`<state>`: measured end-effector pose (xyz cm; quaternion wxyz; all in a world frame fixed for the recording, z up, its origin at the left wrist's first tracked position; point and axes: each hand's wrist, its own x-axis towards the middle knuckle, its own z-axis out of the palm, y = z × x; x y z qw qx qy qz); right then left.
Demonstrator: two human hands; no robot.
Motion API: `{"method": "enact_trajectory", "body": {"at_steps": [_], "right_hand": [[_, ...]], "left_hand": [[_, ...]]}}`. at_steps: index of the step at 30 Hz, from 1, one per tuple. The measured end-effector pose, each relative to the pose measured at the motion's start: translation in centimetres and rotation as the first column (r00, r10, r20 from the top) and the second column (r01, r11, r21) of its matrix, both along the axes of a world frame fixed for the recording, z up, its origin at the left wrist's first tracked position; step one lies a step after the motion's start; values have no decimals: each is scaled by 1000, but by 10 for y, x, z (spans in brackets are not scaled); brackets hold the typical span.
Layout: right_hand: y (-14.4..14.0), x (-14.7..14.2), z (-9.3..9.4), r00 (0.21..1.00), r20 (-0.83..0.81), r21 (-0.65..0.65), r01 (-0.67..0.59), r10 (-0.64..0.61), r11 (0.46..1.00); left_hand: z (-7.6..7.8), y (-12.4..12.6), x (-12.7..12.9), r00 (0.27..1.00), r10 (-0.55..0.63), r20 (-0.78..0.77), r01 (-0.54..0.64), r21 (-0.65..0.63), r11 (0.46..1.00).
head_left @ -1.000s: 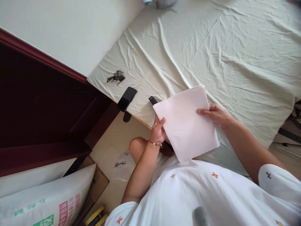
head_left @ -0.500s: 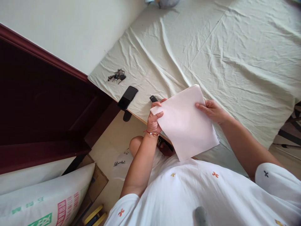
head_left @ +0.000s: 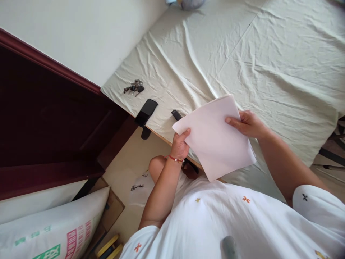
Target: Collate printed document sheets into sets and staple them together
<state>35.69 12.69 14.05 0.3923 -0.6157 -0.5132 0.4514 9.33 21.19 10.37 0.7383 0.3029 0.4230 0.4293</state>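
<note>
Paper stack held in both hands over the bed edge

Paper stack [head_left: 215, 138] sits in the middle of the frame, a white bundle of sheets tilted a little, its lower corner above the person's white shirt [head_left: 229, 219]. The left hand [head_left: 180, 145] grips the left edge, thumb on top and fingers closed under it; a red bracelet [head_left: 175, 159] is on that wrist. The right hand [head_left: 249, 125] pinches the right edge, thumb lying flat on the top sheet. Both hands are closed on the paper, and the stack is lifted, not lying down.

By my judgement the step in hand is squaring or sorting the sheets. The next move calls for a steady two-sided grip, so that no sheet slides out.

Just behind the stack, a small black object [head_left: 176, 114] lies on the bed [head_left: 269, 64] with its wrinkled pale green sheet. Further to the left a black phone [head_left: 146, 112] rests at the bed corner, partly over the edge. Beyond it, a bunch of keys [head_left: 133, 86] lies near the wall [head_left: 81, 36]. At lower left stands a printed sack [head_left: 54, 230].
</note>
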Motion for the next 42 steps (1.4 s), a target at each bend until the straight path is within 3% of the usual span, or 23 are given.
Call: {"method": "enact_trajectory", "body": {"at_steps": [8, 18, 24, 32, 42], "right_hand": [[6, 3, 5, 998, -57, -59, 3, -6, 998], [14, 0, -14, 971, -224, -179, 48, -88, 983], [29, 5, -22, 964, -252, -235, 21, -82, 972], [41, 16, -40, 970, -244, -238, -50, -10, 970], [35, 13, -32, 965, -263, -197, -52, -2, 979]], "left_hand": [[7, -9, 7, 998, 52, 34, -52, 8, 999], [-21, 0, 5, 994, 98, -39, -104, -173, 979], [-27, 10, 4, 970, 196, -142, -216, -135, 967], [-31, 7, -1, 975, 173, -137, -185, -80, 979], [-29, 0, 5, 974, 195, -120, -201, -41, 979]]}}
